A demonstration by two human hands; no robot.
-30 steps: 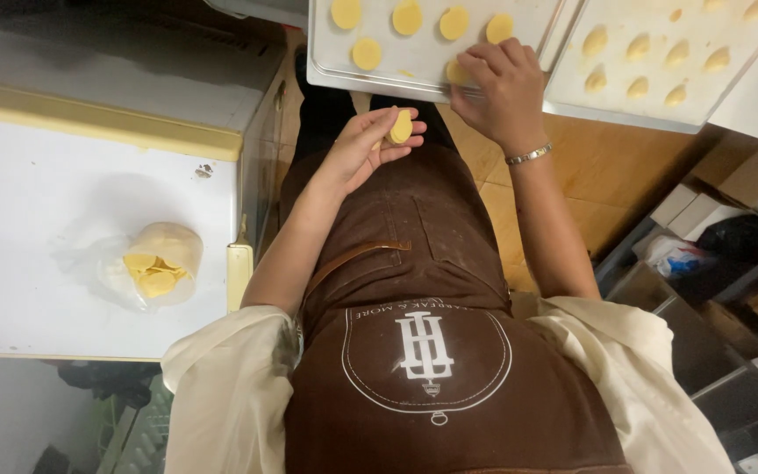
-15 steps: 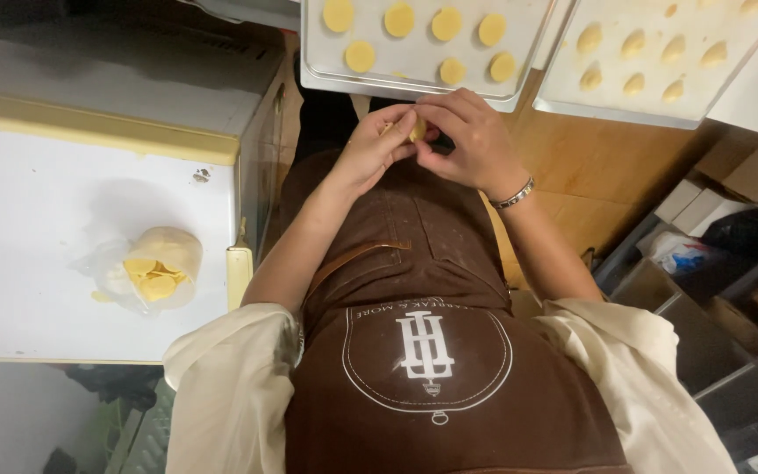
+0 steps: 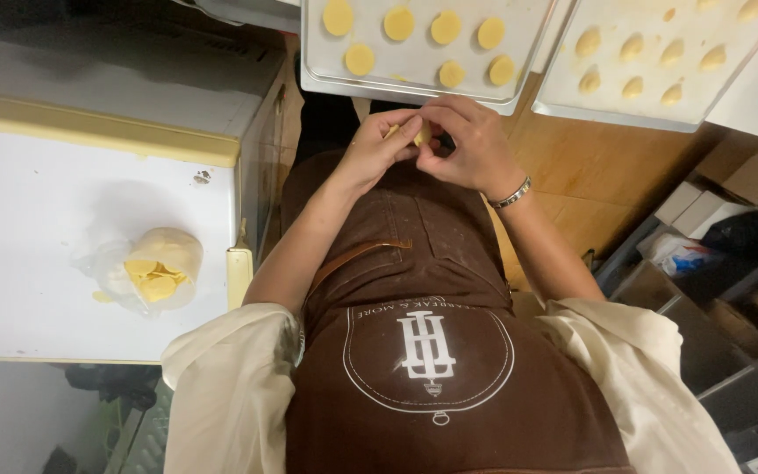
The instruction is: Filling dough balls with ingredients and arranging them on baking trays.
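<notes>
Your left hand (image 3: 377, 151) and right hand (image 3: 467, 145) meet in front of your chest, just below the near edge of the tray (image 3: 414, 83). Both hands are curled closed around one small yellow dough piece (image 3: 418, 134), fingertips pinching it from either side; only a sliver of the piece shows between your fingers. A metal bracelet (image 3: 514, 194) sits on your right wrist.

The tray just beyond your hands carries seven flat round yellow discs (image 3: 398, 24), spaced apart in two loose rows. To its right, touching or nearly touching it, a second tray (image 3: 625, 112) holds paler, more domed pieces (image 3: 632, 46), also apart from one another. Both trays rest on a wooden surface (image 3: 589, 167).

To your left, well apart from your hands, a white chest (image 3: 37, 228) with a yellowed rim carries a lump of dough (image 3: 164, 259) in clear plastic wrap, with a few yellow slices lying against it.

You wear a brown apron (image 3: 414, 351) over cream sleeves (image 3: 221, 386). On your right, lower down, dark bins (image 3: 704, 333) and boxes stand on shelves; what they hold is too dim to tell.
</notes>
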